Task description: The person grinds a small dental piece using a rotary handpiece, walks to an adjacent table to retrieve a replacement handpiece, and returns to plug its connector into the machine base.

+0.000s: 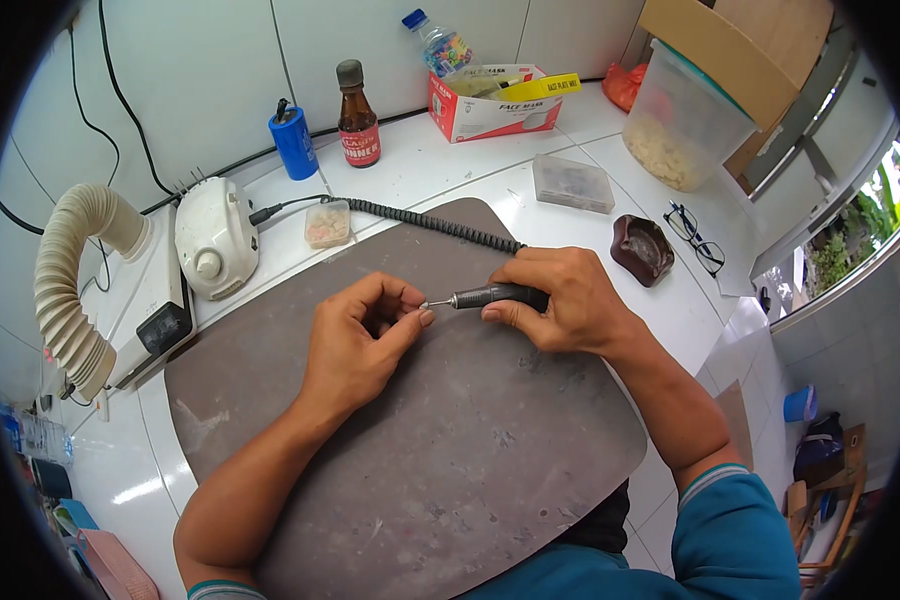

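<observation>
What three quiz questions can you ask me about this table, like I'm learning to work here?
1. What does the right hand hold?
a) the eyeglasses
b) the black handpiece
c) the pink basket
2. True or false: the face mask box stands on the big mat.
3. What colour is the cylinder that stands beside the brown bottle?

Key: 1 b; 2 false; 3 blue.

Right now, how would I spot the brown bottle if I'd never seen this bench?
Find the large grey-brown mat, then look past its far edge toward the tiled wall. The brown glass bottle stands between a blue cylinder and a face mask box. Its red label and dark cap distinguish it from the clear, blue-capped plastic bottle tilted at the box.
</observation>
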Action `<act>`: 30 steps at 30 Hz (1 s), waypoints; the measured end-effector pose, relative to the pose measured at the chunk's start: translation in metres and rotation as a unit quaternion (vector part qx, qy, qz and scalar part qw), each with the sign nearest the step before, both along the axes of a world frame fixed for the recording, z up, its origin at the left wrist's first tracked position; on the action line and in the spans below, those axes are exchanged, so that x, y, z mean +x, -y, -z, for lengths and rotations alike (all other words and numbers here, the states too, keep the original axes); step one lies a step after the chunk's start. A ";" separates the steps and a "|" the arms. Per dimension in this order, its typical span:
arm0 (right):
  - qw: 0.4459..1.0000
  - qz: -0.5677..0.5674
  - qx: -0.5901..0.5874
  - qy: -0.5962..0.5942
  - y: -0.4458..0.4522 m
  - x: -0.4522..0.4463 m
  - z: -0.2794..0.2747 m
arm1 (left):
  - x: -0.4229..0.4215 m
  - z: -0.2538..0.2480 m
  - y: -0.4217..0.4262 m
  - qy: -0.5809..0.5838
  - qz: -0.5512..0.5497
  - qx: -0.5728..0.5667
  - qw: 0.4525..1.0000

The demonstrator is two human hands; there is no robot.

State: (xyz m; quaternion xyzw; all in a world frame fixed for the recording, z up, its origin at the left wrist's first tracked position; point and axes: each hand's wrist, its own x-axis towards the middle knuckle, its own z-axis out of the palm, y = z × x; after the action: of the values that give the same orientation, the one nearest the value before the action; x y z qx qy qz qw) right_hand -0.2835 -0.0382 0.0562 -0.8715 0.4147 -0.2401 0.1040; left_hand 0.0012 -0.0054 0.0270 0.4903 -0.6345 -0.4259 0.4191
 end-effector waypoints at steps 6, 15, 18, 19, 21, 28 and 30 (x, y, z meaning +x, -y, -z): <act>0.999 -0.001 -0.035 0.026 0.000 0.003 0.000 | 0.000 0.000 0.001 -0.003 -0.003 0.001 1.000; 0.999 0.001 -0.031 0.019 -0.002 0.003 -0.002 | 0.000 -0.002 0.001 0.009 -0.006 0.000 1.000; 0.997 -0.011 -0.062 0.042 0.003 0.000 0.000 | -0.001 -0.005 0.000 0.008 -0.006 0.000 1.000; 0.997 -0.013 -0.058 0.047 0.004 -0.001 0.001 | -0.001 -0.004 0.000 0.005 -0.007 -0.003 1.000; 0.998 -0.014 -0.051 0.046 0.004 -0.002 0.001 | -0.001 -0.002 0.001 0.001 -0.006 -0.008 1.000; 0.999 -0.011 -0.042 0.030 0.003 -0.001 0.002 | -0.001 0.001 0.001 0.003 -0.003 -0.013 1.000; 0.998 -0.012 -0.044 0.031 0.003 -0.001 0.003 | 0.000 0.002 0.001 0.003 -0.003 -0.014 1.000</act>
State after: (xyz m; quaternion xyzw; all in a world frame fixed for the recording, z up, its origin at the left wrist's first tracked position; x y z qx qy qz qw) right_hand -0.2849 -0.0414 0.0535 -0.8723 0.3895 -0.2841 0.0816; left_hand 0.0007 -0.0064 0.0247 0.4873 -0.6403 -0.4141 0.4255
